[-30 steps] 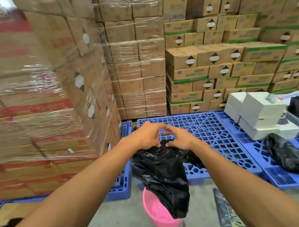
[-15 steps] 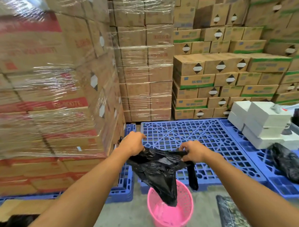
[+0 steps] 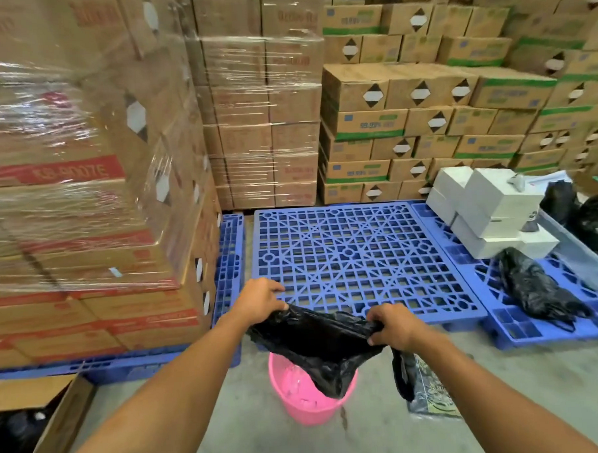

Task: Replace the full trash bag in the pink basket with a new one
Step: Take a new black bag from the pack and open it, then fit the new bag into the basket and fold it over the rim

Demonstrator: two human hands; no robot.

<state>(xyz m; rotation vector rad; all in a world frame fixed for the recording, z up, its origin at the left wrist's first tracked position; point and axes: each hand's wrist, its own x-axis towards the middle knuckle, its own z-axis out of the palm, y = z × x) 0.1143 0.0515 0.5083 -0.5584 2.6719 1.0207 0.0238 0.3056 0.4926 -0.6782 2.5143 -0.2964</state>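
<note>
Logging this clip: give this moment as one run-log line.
step: opening new bag | left hand + right hand: gripping black bag rim | bag bottom over pink basket | not lined yet

- Even, soft daylight fills the scene; bright, with no hard shadows.
- White glare streaks run across the shrink-wrapped cartons (image 3: 82, 160), up and left of the left hand (image 3: 259, 301).
- Wide-angle bending curves the box stacks (image 3: 456, 92) beyond the right hand (image 3: 392, 326) toward the frame edges.
- The whole picture is slightly soft; print on the cartons is unreadable, and the left edge smears most.
- The black bag (image 3: 316, 345) between the hands shows a dull sheen.
</note>
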